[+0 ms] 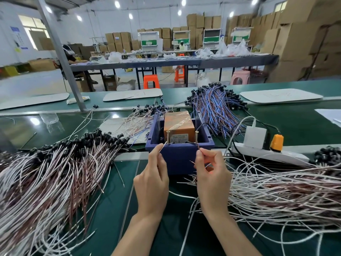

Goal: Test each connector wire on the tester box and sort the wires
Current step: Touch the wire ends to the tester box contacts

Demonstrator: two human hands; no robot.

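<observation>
Where the green bench (pixel 114 209) lies nearest, left hand (pixel 152 182) pinches a white lead (pixel 163 146) at the left screw (pixel 168 138); right hand (pixel 212 179) pinches a brown lead (pixel 198 146) under the right screw (pixel 196 138). Both screws stand in the blue tester box (pixel 177 159); blue wire bundle (pixel 215 106) behind.

This is a factory assembly hall: a green belt-topped table (pixel 295 124) runs across the view, heaped with wires (pixel 55 172) at 9, 1 and 3 o'clock. Toward 12 o'clock stand long far tables (pixel 221 60) with plastic stools (pixel 150 81) beneath, and cartons (pixel 295 43) are stacked high from 12 to 2 o'clock. Round lamps (pixel 117 4) shine from the high roof at 12 o'clock.
</observation>
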